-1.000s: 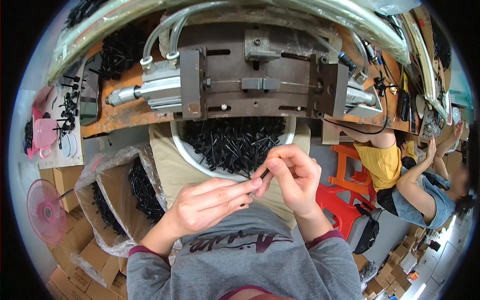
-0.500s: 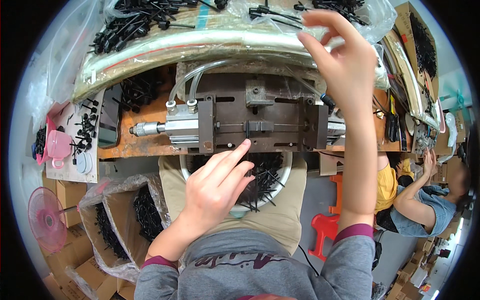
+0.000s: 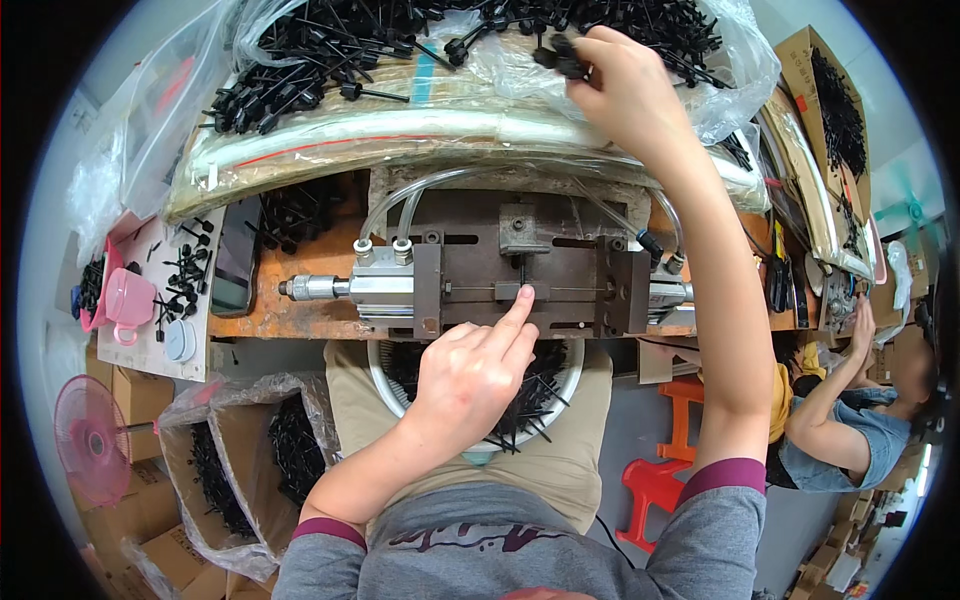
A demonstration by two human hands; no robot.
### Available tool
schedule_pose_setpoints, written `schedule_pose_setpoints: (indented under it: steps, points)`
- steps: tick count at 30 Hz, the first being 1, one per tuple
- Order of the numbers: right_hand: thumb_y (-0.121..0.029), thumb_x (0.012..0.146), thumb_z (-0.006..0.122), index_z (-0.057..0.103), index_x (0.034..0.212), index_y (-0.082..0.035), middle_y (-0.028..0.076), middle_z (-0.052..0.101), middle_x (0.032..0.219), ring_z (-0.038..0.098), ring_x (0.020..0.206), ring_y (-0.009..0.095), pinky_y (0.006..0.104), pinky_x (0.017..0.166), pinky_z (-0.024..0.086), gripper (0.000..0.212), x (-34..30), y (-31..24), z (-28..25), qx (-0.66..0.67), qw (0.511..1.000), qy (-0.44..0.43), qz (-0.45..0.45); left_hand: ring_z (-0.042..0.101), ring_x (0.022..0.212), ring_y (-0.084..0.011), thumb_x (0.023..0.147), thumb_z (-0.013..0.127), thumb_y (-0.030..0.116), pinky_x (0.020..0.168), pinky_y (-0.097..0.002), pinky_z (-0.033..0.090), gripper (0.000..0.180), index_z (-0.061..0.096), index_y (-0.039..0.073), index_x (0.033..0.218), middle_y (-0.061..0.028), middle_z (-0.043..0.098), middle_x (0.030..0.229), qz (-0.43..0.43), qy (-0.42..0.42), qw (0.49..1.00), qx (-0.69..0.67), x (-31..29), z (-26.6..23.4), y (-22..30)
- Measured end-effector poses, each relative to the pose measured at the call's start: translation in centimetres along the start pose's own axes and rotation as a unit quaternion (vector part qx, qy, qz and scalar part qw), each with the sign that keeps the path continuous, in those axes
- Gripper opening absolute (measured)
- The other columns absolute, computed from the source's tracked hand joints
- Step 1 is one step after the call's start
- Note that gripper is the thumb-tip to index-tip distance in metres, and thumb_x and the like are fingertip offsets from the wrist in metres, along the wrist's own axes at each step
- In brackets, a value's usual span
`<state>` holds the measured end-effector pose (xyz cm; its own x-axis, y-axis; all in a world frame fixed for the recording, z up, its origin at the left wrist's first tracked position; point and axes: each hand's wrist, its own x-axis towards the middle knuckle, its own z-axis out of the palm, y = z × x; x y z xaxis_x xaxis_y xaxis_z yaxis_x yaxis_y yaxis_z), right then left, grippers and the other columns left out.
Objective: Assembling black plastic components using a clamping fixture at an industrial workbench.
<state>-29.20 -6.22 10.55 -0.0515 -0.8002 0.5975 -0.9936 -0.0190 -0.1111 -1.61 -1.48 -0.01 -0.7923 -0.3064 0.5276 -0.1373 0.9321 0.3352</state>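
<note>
My left hand (image 3: 470, 375) has its index finger stretched out, the tip pressing on the small metal block (image 3: 508, 292) in the middle of a dark steel fixture (image 3: 470, 270). A short black stem (image 3: 522, 266) shows between that block and the upper bracket (image 3: 518, 232); its lower end is hidden by the finger. My right hand (image 3: 635, 95) reaches to the far pile of black stemmed plastic parts (image 3: 330, 65). Its thumb and fingers are closed around dark, blurred black plastic parts (image 3: 562, 56) at the pile's near side.
Air cylinders (image 3: 383, 295) with clear hoses flank the fixture. On my lap stands a white basin (image 3: 575, 385) of black parts. Lined boxes (image 3: 235, 450), a pink cup (image 3: 130, 298) and a pink fan (image 3: 92, 440) are at left. Another person (image 3: 850, 420) sits at right beside red stools (image 3: 650, 490).
My right hand has moved down and slightly left and closed on black parts. My left index finger has moved up onto the block. The black stem now sits farther up, against the bracket.
</note>
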Motion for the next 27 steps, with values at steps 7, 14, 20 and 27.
schedule_pose_setpoints:
  steps: [7, 14, 20, 27]
  points:
    - [0.005, 0.080, 0.064, 0.060, 0.108, 0.000, 0.014, 0.067, 0.100, 0.066, 0.082, 0.034, 0.0365, 0.075, 0.054, 0.029, -5.9, -5.6, -2.9, 0.097, 0.981, 0.163, -0.034, 0.064, 0.058, -0.0202, 0.068, 0.082, 0.012, 0.059, -0.0287, 0.052, 0.028, 0.069, 0.006, 0.091, -0.0135, 0.067, 0.126, -0.015, -0.016, 1.000, 0.008, -0.3, 0.1, -0.2]
    - [0.007, 0.066, 0.077, 0.069, 0.101, 0.008, 0.021, 0.068, 0.107, 0.070, 0.084, 0.029, 0.0343, 0.067, 0.057, 0.035, -10.9, -8.6, -3.4, 0.054, 0.976, 0.171, -0.127, 0.064, 0.057, -0.0194, 0.069, 0.082, 0.012, 0.057, -0.0292, 0.052, 0.030, 0.070, 0.006, 0.095, -0.0136, 0.069, 0.121, -0.021, -0.051, 0.998, 0.019, 0.0, -0.6, -0.1]
    - [-0.004, 0.070, 0.072, 0.071, 0.105, 0.009, 0.016, 0.061, 0.102, 0.065, 0.074, 0.022, 0.0301, 0.059, 0.054, 0.037, -16.0, -10.0, -1.6, -0.019, 0.979, 0.127, -0.158, 0.069, 0.075, -0.0218, 0.072, 0.081, 0.007, 0.065, -0.0306, 0.056, 0.038, 0.070, 0.000, 0.108, -0.0142, 0.071, 0.107, -0.064, 0.074, 0.968, -0.232, 0.0, -3.3, 1.6]
    - [-0.007, 0.072, 0.066, 0.072, 0.104, 0.010, 0.018, 0.064, 0.105, 0.068, 0.079, 0.024, 0.0309, 0.067, 0.059, 0.037, -17.6, -11.9, 0.1, 0.029, 0.976, 0.125, -0.174, 0.068, 0.075, -0.0226, 0.070, 0.082, 0.001, 0.063, -0.0314, 0.055, 0.032, 0.073, 0.000, 0.100, -0.0106, 0.070, 0.093, -0.008, 0.066, 0.971, -0.232, -1.4, -3.7, 1.5]
